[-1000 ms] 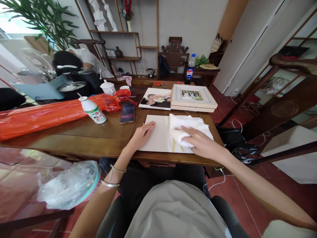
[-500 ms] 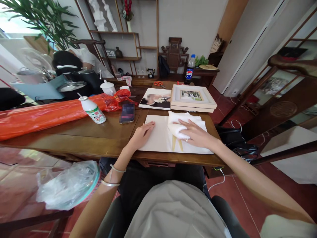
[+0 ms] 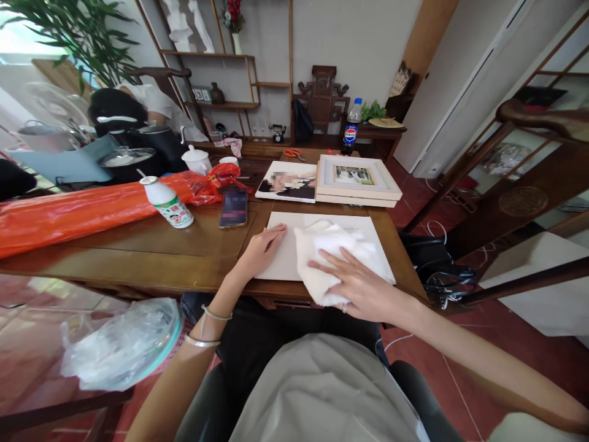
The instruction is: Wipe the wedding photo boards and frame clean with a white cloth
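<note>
A white board or panel (image 3: 284, 263) lies flat on the wooden table in front of me. My left hand (image 3: 262, 250) rests flat along its left side, fingers stretched out, holding nothing. Over the right part of the board my right hand (image 3: 356, 279) holds a white cloth (image 3: 317, 252), pressing it down with spread fingers. The cloth is fluffy, like a towel, and its near corner hangs past the board's front edge. Much of the board's right half is hidden beneath cloth and hand.
Behind the board are a photo panel (image 3: 288, 182) and stacked white picture frames (image 3: 359, 178). A cola bottle (image 3: 351, 132) and orange-handled scissors (image 3: 294, 153) stand farther back. To the left are a phone (image 3: 233, 207), a white bottle (image 3: 166, 202) and a long red plastic-wrapped bundle (image 3: 83, 213).
My right hand has drawn the cloth nearer to me, spreading it out, with its fingers wider apart. Two pointed gold shapes on the board are now covered. The left hand stays in place.
</note>
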A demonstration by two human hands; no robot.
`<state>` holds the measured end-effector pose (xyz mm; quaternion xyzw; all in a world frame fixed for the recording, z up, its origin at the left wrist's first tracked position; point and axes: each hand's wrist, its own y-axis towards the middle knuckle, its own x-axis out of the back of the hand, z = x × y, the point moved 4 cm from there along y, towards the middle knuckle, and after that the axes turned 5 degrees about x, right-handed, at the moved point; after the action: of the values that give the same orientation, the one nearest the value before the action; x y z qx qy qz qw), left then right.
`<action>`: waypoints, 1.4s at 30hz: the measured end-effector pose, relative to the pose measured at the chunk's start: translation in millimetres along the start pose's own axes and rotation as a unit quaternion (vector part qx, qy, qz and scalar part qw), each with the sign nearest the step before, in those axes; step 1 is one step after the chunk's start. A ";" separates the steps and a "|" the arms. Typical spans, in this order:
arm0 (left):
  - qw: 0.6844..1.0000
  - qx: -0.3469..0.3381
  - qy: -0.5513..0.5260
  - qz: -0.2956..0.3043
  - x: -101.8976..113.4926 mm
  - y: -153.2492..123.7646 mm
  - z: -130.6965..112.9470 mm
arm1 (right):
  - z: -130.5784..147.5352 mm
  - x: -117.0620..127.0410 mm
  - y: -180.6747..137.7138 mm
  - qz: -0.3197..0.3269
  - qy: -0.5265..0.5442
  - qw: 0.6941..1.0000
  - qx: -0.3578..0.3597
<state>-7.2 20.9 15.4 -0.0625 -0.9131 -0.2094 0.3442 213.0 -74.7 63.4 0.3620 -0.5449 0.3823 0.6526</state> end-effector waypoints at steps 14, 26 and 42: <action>1.000 0.002 -0.004 0.001 0.2 0.3 2.3 | -55.3 9.1 49.4 -0.051 -0.038 0.995 -0.072; 1.000 -0.017 0.005 0.005 0.8 0.0 1.9 | 12.2 2.1 39.2 0.009 0.044 0.998 0.035; 1.000 0.007 -0.005 0.003 0.9 0.2 -0.2 | -34.5 1.5 85.8 -0.048 -0.035 0.994 -0.088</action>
<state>-7.7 21.0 16.3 -0.0639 -0.9163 -0.2012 0.3404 151.5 -5.7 64.7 0.3423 -0.5812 0.2885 0.6796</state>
